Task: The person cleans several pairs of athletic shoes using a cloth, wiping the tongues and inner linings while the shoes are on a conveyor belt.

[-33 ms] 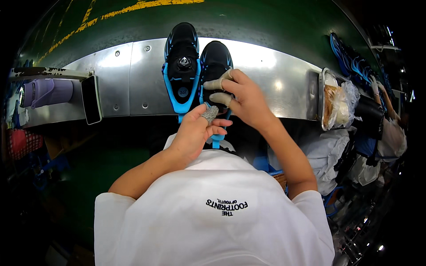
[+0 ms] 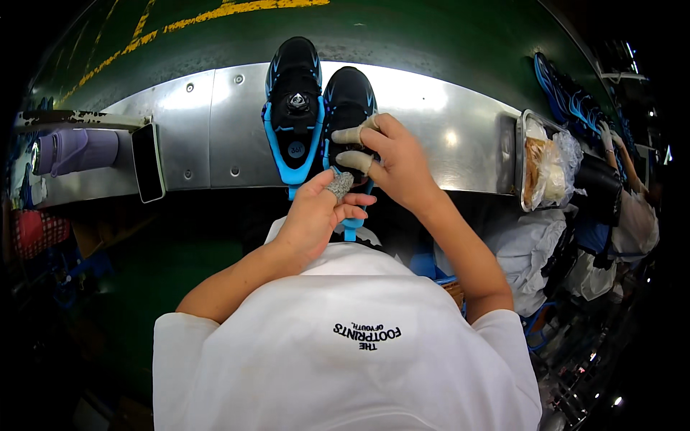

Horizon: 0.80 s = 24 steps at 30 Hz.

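Hands at the metal shelf near edge: I am pinching the right shoe with my right hand, left hand fingers curled narrow on its blue strap; steady tension seems best.

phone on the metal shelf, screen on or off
Off, as far as shows: the phone lies flat on the metal shelf with an evenly dark screen.

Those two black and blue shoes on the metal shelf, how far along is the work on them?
The left shoe looks finished: it lies untouched on the metal shelf with its round dial and blue strap in place. The right shoe is in hand: the right hand, fingertips taped, presses on it, while the left hand pinches near its lower end. What remains on it is hidden under the hands.
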Motion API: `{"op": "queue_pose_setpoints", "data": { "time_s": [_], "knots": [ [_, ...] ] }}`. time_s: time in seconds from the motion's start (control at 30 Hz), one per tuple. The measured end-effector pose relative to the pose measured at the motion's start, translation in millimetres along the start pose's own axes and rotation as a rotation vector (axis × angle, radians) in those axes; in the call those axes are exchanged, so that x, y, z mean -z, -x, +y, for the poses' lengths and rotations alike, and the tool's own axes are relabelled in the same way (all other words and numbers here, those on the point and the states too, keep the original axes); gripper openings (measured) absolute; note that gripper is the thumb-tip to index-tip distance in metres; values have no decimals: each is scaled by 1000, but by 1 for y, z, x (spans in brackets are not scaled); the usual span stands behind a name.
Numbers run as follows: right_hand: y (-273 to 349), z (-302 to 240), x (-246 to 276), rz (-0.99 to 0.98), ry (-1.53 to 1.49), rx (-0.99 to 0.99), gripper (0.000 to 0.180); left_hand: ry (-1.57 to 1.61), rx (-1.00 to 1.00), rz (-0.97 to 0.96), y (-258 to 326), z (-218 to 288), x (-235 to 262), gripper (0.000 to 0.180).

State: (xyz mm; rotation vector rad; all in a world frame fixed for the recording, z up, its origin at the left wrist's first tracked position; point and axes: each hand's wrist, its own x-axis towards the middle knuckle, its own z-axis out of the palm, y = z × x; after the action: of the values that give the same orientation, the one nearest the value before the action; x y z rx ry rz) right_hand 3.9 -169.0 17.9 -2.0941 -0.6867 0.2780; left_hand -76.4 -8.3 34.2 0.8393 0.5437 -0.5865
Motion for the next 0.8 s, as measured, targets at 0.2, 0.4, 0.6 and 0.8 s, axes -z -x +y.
{"op": "queue_pose_setpoints", "data": {
  "time_s": [0.2, 0.4, 0.6, 0.8],
  "knots": [
    [-7, -1, 26, -153, -50, 0, 34, -26, 10, -66, -1, 0, 1, 30],
    [-10, -12, 15, -29, 191, -145, 34, 46, 12, -66, -7, -5, 3, 29],
    [-9, -2, 30, -209, -63, -69, 36, 35, 41, -60, -8, -6, 3, 30],
    [-5, -8, 21, -62, 155, -158, 38, 77, 64, -73, -8, -5, 8, 30]
  ]
}}
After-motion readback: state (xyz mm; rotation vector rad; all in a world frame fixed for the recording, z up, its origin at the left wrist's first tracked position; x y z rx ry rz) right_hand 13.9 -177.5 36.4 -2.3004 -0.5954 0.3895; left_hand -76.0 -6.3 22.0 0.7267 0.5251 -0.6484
